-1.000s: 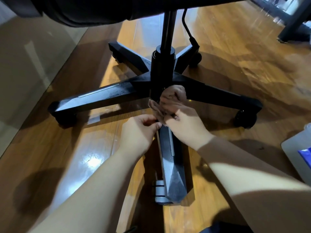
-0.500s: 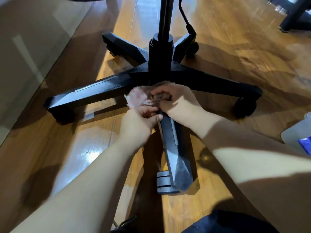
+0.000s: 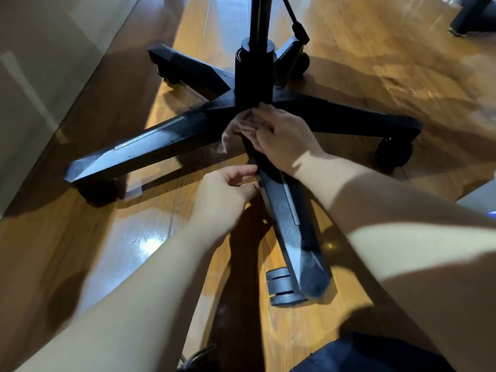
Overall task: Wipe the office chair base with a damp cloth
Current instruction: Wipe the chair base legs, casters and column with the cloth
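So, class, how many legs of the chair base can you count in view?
5: near leg, left leg, far-left leg, far-right leg behind the column, right leg. None seems hidden.

We see two bare forearms (image 3: 139,288), unsleeved as far as they show, reaching out to the left hand (image 3: 225,196) and right hand (image 3: 285,139), with dark navy clothing (image 3: 375,355) nearest us.

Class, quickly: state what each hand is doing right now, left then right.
Left hand: pinches the edge of the near chair leg.
Right hand: holds the cloth against the chair base.
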Motion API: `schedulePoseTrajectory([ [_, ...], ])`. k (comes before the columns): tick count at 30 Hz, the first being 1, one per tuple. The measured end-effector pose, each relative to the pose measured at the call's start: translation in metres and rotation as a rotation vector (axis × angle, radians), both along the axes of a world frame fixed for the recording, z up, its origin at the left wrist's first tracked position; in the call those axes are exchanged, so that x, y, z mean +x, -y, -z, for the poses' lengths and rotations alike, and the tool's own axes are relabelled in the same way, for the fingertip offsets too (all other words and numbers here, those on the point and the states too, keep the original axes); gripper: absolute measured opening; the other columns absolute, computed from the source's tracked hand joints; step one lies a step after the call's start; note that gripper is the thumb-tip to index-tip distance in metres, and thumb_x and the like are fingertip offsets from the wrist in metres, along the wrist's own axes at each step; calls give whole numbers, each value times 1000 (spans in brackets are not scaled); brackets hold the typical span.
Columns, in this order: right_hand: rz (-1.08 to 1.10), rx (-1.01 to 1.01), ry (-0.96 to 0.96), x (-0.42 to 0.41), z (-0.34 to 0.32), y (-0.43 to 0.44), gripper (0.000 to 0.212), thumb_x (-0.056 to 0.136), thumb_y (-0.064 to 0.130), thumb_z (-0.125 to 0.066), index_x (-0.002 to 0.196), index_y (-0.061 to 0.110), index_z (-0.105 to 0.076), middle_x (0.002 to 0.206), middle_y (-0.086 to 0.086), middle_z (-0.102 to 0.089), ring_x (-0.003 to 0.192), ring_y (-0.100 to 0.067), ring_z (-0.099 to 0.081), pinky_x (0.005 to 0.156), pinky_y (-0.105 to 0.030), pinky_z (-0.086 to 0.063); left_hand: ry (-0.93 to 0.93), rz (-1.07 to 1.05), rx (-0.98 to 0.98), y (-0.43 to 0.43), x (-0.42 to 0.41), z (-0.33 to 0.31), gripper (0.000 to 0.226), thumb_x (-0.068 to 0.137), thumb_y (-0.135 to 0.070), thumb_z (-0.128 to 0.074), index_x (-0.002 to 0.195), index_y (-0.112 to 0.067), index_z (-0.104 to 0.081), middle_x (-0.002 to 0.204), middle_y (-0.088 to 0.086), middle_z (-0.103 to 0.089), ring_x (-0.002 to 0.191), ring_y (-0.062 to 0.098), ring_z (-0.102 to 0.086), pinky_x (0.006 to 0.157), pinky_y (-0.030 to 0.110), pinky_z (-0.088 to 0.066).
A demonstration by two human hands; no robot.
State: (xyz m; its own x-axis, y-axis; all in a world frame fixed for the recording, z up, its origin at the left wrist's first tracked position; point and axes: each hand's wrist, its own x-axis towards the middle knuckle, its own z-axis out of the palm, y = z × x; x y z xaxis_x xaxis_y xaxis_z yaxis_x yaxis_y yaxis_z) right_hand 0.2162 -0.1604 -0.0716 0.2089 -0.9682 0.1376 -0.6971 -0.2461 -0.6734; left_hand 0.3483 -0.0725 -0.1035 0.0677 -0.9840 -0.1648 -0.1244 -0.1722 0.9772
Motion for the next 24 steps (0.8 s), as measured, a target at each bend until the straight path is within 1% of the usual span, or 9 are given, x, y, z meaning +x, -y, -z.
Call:
schedulePoseTrajectory([
  [2,153,63,187,9,-5,8,33,94,15,-41,120,15,-62,120,-10,-64,110,-26,-60,101,-42,-45,40,8,-11,-1,1,-1,29,87,-4,-67,109,-22,-70,95,-14,-71,88,-5,-66,70,8,-50],
  [4,181,63,222,13,-5,0,30,94,16,-42,114,19,-64,106,-5,-68,98,-21,-64,94,-40,-49,39,-5,-2,1,0,-3,28,88,-6,-66,112,-20,-70,99,-10,-72,93,2,-67,78,16,-54],
  [7,124,121,202,-14,2,-32,37,96,19,-45,129,27,-58,107,3,-69,91,-6,-67,84,-25,-55,-31,-40,2,3,-6,-5,29,87,-8,-68,106,-29,-66,104,-2,-71,102,11,-65,96,32,-51],
  [10,70,232,156,-52,18,-58,37,97,13,-50,130,28,-57,94,17,-65,80,8,-65,68,-5,-48,-10,-52,9,2,-8,-4,32,86,-15,-71,112,-32,-65,105,-9,-70,104,3,-62,100,31,-46],
  [13,87,197,191,-45,8,-46,40,97,3,-49,134,16,-54,114,2,-65,100,-4,-64,89,-13,-49,4,-52,14,1,-7,-2,34,86,-17,-70,118,-29,-66,105,-14,-69,102,-2,-61,97,27,-47],
  [15,236,56,231,-25,-5,-20,41,97,-3,-42,134,9,-53,118,-8,-64,104,-11,-62,94,-20,-49,25,-25,-1,-1,-6,0,36,87,-18,-69,122,-28,-65,108,-14,-68,102,-3,-61,94,24,-49],
  [18,253,35,203,-7,-3,5,40,96,9,-41,129,19,-61,122,-2,-65,114,-17,-58,104,-28,-42,46,-9,-14,0,-5,0,39,87,-18,-70,124,-26,-64,110,-13,-68,100,-6,-61,91,18,-48],
  [21,269,81,168,-6,1,-10,41,97,16,-40,132,25,-58,128,3,-63,116,-13,-57,97,-13,-36,41,-19,9,4,-4,-1,37,85,-17,-72,120,-26,-66,107,-12,-69,98,-5,-62,88,16,-47],
  [24,217,116,158,-20,1,-44,38,96,17,-44,127,28,-61,117,3,-67,89,-5,-62,78,-9,-45,25,-15,23,4,-5,-7,35,84,-13,-72,117,-25,-66,103,-11,-68,98,-1,-62,89,19,-47],
])
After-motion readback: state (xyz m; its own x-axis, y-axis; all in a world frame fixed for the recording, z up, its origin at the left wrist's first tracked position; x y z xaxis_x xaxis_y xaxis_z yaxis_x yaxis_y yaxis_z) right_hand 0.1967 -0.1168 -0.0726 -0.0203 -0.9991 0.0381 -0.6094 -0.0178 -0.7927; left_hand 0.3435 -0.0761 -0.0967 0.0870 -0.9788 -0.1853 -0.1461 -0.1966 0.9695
